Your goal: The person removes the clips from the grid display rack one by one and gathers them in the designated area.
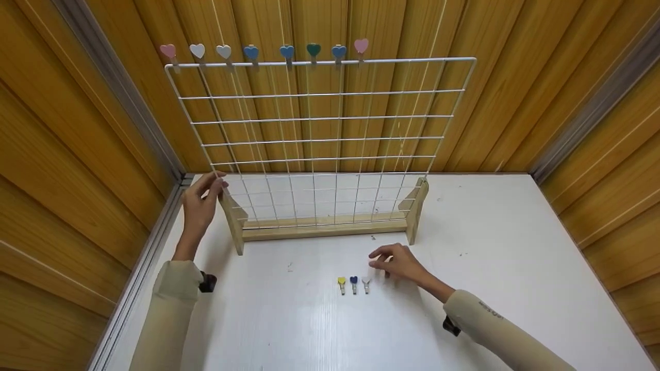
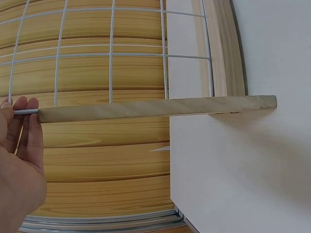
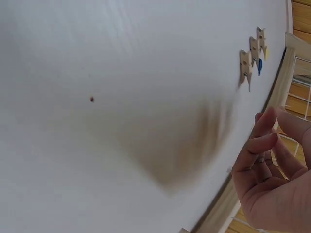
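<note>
My left hand [image 1: 200, 198] pinches the side wire of a white wire grid [image 1: 323, 117], just above the left wooden upright [image 2: 155, 107] of its stand. In the left wrist view, thumb and fingertips meet round that wire. My right hand [image 1: 399, 262] is over the white table with nothing in it, fingers loosely bent and thumb near the index finger. Just left of it lie three small wooden heart clips in a row: a yellow heart clip [image 1: 342, 285], a dark blue heart clip [image 1: 353, 284] and a white heart clip [image 1: 366, 284].
Along the grid's top wire stand several heart clips, such as a green one [image 1: 313, 50] and a pink one [image 1: 361, 46] at the row's right end. A wooden crossbar [image 1: 325, 233] joins the stand's uprights. Wood-plank walls [image 1: 608, 170] enclose the white table [image 1: 495, 247].
</note>
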Motion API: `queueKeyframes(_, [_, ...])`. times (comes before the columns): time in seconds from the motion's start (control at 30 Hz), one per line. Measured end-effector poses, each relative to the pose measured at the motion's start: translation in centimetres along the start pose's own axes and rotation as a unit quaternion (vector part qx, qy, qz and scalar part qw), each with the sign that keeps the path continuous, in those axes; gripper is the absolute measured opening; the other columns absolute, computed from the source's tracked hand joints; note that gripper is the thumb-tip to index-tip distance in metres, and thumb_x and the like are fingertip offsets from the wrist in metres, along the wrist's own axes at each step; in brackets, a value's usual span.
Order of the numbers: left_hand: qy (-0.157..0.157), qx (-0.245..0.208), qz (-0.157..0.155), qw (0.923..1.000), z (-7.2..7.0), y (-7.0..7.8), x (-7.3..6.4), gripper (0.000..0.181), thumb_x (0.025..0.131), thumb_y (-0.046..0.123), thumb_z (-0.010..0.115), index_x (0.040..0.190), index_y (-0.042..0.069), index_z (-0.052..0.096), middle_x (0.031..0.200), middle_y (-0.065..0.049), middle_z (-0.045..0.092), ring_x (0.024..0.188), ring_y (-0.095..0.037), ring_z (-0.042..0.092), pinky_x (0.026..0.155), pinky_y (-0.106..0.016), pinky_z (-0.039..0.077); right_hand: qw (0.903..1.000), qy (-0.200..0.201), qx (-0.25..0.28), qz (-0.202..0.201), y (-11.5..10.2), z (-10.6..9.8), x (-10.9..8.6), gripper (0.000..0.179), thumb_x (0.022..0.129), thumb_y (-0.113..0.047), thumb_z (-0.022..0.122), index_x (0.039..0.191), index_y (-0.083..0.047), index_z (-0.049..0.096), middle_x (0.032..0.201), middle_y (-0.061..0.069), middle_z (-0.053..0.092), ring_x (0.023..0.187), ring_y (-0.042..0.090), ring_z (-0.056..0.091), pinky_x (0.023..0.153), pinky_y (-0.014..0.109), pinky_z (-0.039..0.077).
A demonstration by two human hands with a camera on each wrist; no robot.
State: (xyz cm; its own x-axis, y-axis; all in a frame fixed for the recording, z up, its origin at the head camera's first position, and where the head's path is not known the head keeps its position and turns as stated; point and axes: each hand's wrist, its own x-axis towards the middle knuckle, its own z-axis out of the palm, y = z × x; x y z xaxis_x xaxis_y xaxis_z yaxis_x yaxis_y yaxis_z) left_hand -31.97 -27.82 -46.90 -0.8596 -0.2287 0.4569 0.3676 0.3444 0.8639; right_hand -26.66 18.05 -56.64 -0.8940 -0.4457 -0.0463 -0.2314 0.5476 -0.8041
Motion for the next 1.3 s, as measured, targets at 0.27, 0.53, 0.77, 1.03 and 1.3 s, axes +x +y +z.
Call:
queueKeyframes(0.27, [-0.003, 0.012, -0.004, 0.9999, 0.0, 0.1, 0.0, 0.022, 0.104, 0.013, 0.059, 0.115, -0.003, 0.071, 0.1, -0.024, 0.071, 0.086, -0.014, 0.066, 0.072, -0.013, 0.053, 0.9995, 0.018, 0.019, -0.015, -3.8, -3.2, 0.5, 0.029, 0.097, -0.015, 0.071, 0.12, 0.003, 0.07, 0.095, 0.018, 0.074, 0.056, 0.008, 0.061, 0.054, 0.02, 0.048])
queueKeyframes(0.53, [0.004, 0.001, -0.002, 1.0, 0.0, 0.0, -0.1, 0.021, 0.104, 0.011, 0.059, 0.112, -0.004, 0.072, 0.098, -0.026, 0.071, 0.082, -0.014, 0.064, 0.067, -0.014, 0.052, 0.997, 0.059, 0.032, -0.038, -10.5, -7.9, 1.8, 0.032, 0.098, -0.017, 0.07, 0.126, -0.002, 0.068, 0.104, 0.02, 0.07, 0.063, 0.016, 0.064, 0.058, 0.02, 0.051])
queueKeyframes(0.77, [0.003, 0.0, 0.001, 1.0, 0.1, 0.1, -0.2, 0.022, 0.104, 0.011, 0.059, 0.112, -0.007, 0.07, 0.098, -0.025, 0.071, 0.084, -0.013, 0.065, 0.069, -0.014, 0.052, 0.9894, 0.108, 0.014, -0.096, -16.0, -11.1, 2.5, 0.032, 0.098, -0.014, 0.069, 0.129, -0.004, 0.068, 0.109, 0.018, 0.071, 0.064, 0.013, 0.065, 0.058, 0.019, 0.052])
queueKeyframes(1.03, [0.0, 0.017, -0.005, 0.9998, -0.1, 0.2, -0.2, 0.023, 0.104, 0.011, 0.059, 0.114, -0.007, 0.07, 0.102, -0.023, 0.072, 0.09, -0.002, 0.066, 0.074, -0.012, 0.054, 0.9721, 0.17, 0.012, -0.161, -21.7, -13.4, 3.2, 0.032, 0.098, -0.01, 0.069, 0.129, -0.002, 0.067, 0.111, 0.017, 0.07, 0.076, 0.011, 0.065, 0.065, 0.015, 0.053])
queueKeyframes(1.3, [-0.001, 0.023, -0.014, 0.9996, 0.0, 0.2, -0.2, 0.023, 0.104, 0.013, 0.058, 0.115, -0.004, 0.07, 0.103, -0.024, 0.072, 0.092, -0.004, 0.065, 0.077, -0.012, 0.054, 0.9556, 0.201, 0.077, -0.202, -25.8, -15.1, 3.9, 0.03, 0.098, -0.005, 0.067, 0.127, 0.003, 0.066, 0.105, 0.007, 0.068, 0.063, 0.006, 0.063, 0.059, 0.018, 0.054])
